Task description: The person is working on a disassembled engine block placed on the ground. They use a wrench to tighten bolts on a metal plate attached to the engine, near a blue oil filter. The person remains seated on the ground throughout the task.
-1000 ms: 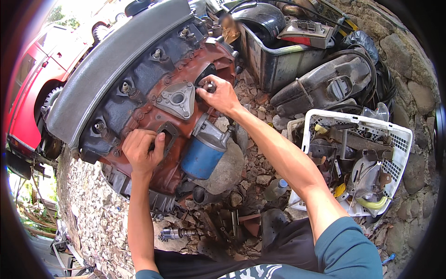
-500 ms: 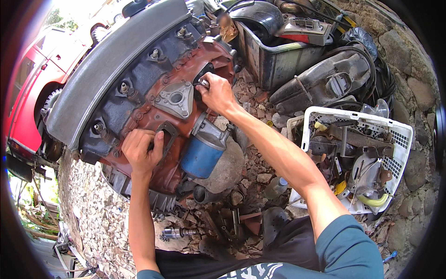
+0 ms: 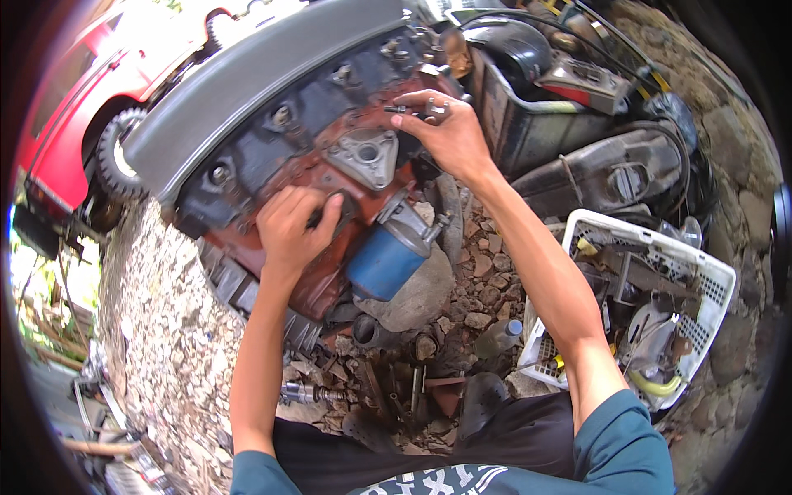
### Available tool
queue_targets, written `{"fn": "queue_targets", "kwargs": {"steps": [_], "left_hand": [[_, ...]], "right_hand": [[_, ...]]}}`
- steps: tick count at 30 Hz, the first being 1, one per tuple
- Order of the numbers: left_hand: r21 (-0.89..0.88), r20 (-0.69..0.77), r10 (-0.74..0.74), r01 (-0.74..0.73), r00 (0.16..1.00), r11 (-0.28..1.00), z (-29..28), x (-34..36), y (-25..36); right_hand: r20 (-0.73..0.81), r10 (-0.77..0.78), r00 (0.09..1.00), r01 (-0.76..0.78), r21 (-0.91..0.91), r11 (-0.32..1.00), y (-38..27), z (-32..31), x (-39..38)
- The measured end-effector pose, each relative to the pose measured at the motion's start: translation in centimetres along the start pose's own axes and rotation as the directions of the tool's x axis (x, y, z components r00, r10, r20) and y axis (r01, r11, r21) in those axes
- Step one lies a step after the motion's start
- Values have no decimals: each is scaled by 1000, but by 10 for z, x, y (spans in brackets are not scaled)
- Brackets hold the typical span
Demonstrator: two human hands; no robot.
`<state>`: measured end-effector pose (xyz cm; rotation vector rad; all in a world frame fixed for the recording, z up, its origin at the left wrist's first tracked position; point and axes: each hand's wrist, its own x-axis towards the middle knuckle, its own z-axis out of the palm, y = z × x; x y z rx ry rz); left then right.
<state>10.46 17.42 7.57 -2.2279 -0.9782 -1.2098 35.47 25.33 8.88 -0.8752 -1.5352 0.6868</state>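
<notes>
A reddish-brown engine block (image 3: 280,177) with a dark cylinder head lies before me. My left hand (image 3: 293,227) rests at a dark opening in its side, fingers curled and thumb apart; what they grip is hidden. My right hand (image 3: 450,136) is raised over the block's far right part. It holds a small open-ended spanner (image 3: 437,107), with a short dark bolt-like piece (image 3: 396,109) jutting from the fingertips. Between the hands sits a grey triangular flange (image 3: 365,155) with a round hole. Below it a blue oil filter (image 3: 384,260) hangs from a metal housing.
A long grey cover (image 3: 264,91) lies along the engine's far side. At right are a white plastic basket (image 3: 652,231) of metal parts, a dark tank (image 3: 594,169) and a bin (image 3: 536,132). A bottle (image 3: 499,337) stands on the rubble. A red vehicle (image 3: 74,124) is at far left.
My right hand has come away from the dark recess in the block and lifted, with the spanner in it. My left hand stays at the opening. The whole view has shifted.
</notes>
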Motion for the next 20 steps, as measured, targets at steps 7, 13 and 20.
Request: {"fn": "queue_targets", "kwargs": {"steps": [7, 13, 20], "left_hand": [[-454, 126, -462, 466, 878, 760, -10, 19, 37], [-544, 374, -587, 683, 718, 488, -29, 34, 58], [-350, 638, -561, 847, 528, 399, -73, 30, 57]], "right_hand": [[361, 64, 931, -45, -60, 997, -70, 14, -28], [430, -63, 901, 102, -68, 992, -72, 23, -47], [439, -124, 890, 179, -86, 980, -60, 41, -61]]}}
